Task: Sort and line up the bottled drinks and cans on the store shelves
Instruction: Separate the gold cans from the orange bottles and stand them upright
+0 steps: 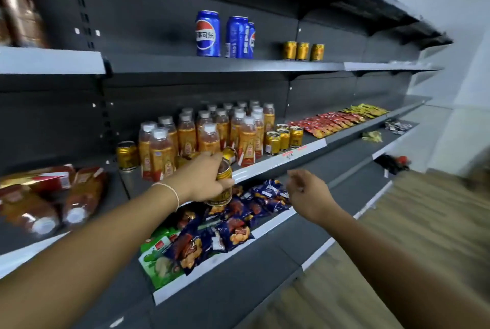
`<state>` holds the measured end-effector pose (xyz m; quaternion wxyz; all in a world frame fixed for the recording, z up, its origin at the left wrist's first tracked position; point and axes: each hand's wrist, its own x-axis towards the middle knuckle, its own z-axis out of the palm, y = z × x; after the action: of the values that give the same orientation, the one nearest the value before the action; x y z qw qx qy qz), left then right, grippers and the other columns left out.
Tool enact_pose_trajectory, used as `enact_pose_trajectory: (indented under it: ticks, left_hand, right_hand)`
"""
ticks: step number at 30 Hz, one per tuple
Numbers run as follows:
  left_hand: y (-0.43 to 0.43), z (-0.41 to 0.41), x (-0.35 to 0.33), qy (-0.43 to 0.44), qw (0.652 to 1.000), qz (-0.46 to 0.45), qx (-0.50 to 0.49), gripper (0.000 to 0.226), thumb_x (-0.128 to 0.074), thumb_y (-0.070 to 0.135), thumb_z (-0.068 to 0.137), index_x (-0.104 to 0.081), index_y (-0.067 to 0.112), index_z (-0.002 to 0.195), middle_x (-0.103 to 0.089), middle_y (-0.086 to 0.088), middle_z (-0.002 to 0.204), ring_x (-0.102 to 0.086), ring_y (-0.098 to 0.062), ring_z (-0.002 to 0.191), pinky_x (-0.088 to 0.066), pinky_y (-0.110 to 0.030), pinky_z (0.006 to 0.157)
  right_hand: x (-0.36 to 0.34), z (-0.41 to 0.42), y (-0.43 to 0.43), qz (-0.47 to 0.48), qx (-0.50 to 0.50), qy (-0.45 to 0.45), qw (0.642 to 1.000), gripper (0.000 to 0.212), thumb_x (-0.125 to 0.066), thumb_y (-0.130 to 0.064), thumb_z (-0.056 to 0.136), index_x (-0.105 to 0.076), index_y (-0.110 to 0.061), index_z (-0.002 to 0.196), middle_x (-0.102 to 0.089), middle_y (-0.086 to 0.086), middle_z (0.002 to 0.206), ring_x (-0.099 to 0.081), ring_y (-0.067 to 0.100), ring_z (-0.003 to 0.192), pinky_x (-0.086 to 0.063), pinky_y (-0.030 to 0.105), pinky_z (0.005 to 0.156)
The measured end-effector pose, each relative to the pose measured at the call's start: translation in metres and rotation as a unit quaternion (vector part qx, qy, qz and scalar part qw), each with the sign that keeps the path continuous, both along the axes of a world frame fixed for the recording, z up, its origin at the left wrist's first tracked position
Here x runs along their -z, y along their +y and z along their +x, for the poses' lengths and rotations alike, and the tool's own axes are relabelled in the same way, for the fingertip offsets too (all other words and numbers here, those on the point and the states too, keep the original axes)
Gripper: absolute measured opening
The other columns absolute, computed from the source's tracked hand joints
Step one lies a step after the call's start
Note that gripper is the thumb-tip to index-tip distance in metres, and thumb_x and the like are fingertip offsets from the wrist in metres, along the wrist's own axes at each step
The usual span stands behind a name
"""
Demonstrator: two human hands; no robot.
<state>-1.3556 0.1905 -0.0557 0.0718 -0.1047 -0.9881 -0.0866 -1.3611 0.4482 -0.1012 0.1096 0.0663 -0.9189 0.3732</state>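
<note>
Middle shelf: cluster of orange bottles standing upright, white caps up. Left arm stretched forward above snack bags on shelf below. Left hand at shelf's front edge, palm down, fingers and thumb wrapped round gold can. Can roughly upright, just in front of bottles. Right hand in air beside it, fingers loosely curled, holding nothing.

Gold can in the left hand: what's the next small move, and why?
Probably carry the gold can, which the left hand grips, to the right and stand it upright beside the three gold cans on the middle shelf. They look the same and already stand grouped just right of the bottles.
</note>
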Motion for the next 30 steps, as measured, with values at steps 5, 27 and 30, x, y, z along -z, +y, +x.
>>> enact_pose_trajectory:
  ticks: [5,27,30]
  left_hand:
    - [0.05,-0.034,0.017,-0.022,0.999,0.011,0.048,0.086,-0.052,0.062,0.09,-0.022,0.013,0.153,-0.028,-0.012,0.155,-0.033,-0.029,0.14,-0.034,-0.039,0.113]
    - [0.156,-0.273,0.026,-0.049,0.991,0.036,0.122,0.067,-0.057,0.057,0.089,-0.04,0.014,0.136,-0.038,-0.009,0.146,-0.046,-0.028,0.127,-0.045,-0.04,0.097]
    - [0.161,-0.298,0.025,-0.04,0.991,0.03,0.127,0.073,-0.056,0.058,0.089,-0.036,0.012,0.141,-0.034,-0.011,0.148,-0.043,-0.029,0.131,-0.044,-0.04,0.1]
  right_hand:
    - [0.015,-0.003,0.048,0.028,0.061,0.006,0.998,0.035,-0.052,-0.026,0.101,-0.057,-0.01,0.132,-0.064,0.008,0.127,-0.059,0.028,0.114,-0.042,0.027,0.088]
    - [0.012,-0.207,0.117,0.09,0.113,0.01,0.989,0.039,-0.048,-0.031,0.102,-0.055,-0.013,0.135,-0.063,0.007,0.13,-0.059,0.027,0.117,-0.041,0.025,0.09]
    - [0.01,-0.236,0.115,0.104,0.106,0.012,0.989,0.039,-0.047,-0.033,0.102,-0.054,-0.014,0.135,-0.062,0.01,0.131,-0.058,0.028,0.116,-0.042,0.028,0.089]
